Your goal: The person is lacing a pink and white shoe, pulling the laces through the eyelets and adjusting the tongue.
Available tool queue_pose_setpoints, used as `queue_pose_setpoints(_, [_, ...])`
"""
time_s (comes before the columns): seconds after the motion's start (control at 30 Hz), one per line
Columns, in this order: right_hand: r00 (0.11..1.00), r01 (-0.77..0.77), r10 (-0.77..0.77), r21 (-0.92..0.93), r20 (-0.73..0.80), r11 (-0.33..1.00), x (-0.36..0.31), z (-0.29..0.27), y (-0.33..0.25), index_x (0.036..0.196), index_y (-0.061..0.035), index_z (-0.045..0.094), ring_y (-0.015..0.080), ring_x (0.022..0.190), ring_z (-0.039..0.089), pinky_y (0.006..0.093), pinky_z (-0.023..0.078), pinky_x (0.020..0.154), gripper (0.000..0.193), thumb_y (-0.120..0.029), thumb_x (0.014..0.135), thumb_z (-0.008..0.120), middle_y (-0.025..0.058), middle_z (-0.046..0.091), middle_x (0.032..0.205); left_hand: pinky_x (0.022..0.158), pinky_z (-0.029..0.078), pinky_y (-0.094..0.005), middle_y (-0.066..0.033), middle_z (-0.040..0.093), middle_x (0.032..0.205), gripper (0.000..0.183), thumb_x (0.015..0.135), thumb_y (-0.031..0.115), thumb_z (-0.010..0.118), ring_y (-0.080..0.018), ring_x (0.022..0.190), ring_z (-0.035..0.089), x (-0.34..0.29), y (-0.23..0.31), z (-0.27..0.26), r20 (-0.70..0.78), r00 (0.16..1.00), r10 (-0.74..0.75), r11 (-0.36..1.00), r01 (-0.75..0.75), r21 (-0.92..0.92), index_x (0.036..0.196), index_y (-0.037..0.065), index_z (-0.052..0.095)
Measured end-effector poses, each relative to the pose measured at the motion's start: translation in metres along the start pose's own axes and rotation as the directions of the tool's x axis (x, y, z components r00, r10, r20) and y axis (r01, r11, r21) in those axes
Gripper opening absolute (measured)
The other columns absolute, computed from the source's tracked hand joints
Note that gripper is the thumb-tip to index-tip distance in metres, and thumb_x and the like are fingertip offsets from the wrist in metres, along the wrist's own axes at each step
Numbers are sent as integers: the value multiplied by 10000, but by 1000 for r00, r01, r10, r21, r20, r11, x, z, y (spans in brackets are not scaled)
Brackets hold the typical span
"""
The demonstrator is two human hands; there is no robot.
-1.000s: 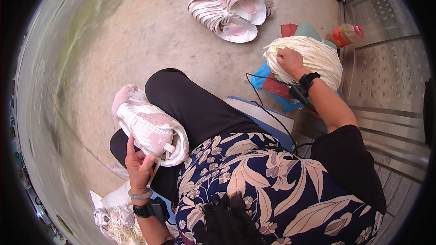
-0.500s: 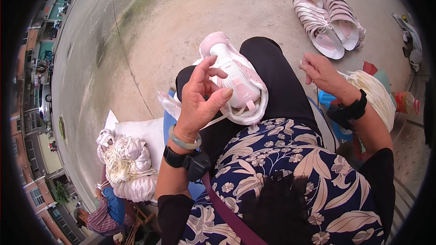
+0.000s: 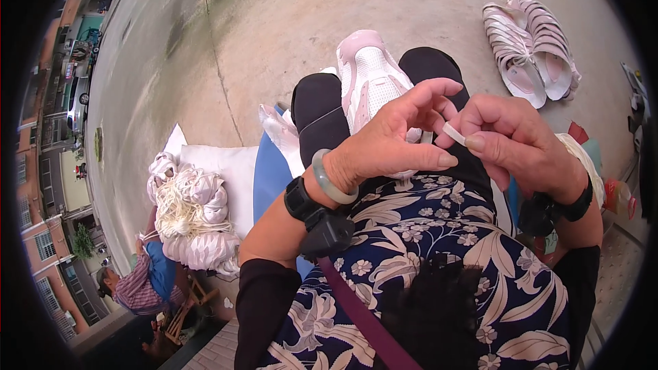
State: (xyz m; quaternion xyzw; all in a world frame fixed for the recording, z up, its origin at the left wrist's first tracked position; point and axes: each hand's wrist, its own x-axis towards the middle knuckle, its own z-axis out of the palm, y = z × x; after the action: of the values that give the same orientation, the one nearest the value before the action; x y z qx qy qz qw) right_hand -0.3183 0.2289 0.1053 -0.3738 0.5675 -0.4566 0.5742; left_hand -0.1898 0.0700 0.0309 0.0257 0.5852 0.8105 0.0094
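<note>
A pink and white mesh shoe upper (image 3: 367, 72) rests between my knees, its lower end partly covered by my hands. My right hand (image 3: 521, 137) pinches the short end of a whitish shoelace (image 3: 454, 134) between thumb and fingers. Close beside it, my left hand (image 3: 394, 130) is open, with the thumb stretched out and the fingers curved around the lace's tip. Whether those fingers touch the lace I cannot tell. Where the rest of the lace runs is hidden by the hands.
Stacked pink and white uppers (image 3: 528, 48) lie on the concrete at the far right. Cream laces (image 3: 581, 161) hang near my right wrist, by a clear bottle (image 3: 620, 199). At left, bundled uppers (image 3: 199, 233) lie against a white sheet (image 3: 226, 171). Another person (image 3: 147, 284) sits lower left.
My hands, wide apart before, have come together over my lap. The right hand has moved left with the lace end, and the left hand has moved right, off the upper. The view has shifted slightly.
</note>
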Motion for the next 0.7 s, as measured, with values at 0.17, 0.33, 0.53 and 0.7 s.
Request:
queue_pose_setpoints(0.17, [999,34,-33,14,-42,999,12,3,-12,826,-13,513,21,440,468,153,321,388,196,-179,926,480,5,533,666,742,435,-191,4,539,981,408,807,51,651,-45,849,515,-1,-4,5,87,989,-123,979,135,-150,1196,58,527])
queue_pose_setpoints(0.33, [978,193,-168,214,-127,958,13,-30,-5,831,15,437,27,335,431,146,311,303,221,-178,922,495,220,617,877,700,435,-178,-6,566,885,214,901,110,572,-38,786,515,-13,14,-17,12,995,-100,994,100,-53,1085,9,612])
queue_pose_setpoints(0.53, [938,258,-217,126,-272,958,-2,-79,24,879,-5,490,-9,371,319,143,233,368,220,-209,953,454,60,614,767,965,363,-415,-169,646,962,276,881,229,544,-301,1078,538,-42,40,-66,-169,977,128,968,-86,237,743,-1,610])
queue_pose_setpoints(0.7, [876,-110,-8,-217,-482,970,-14,-144,89,828,-39,499,38,438,372,181,291,423,205,-211,936,477,23,543,701,917,366,-392,-181,648,960,299,858,207,564,-307,1060,540,-71,53,-90,-279,950,143,964,-70,258,625,21,537])
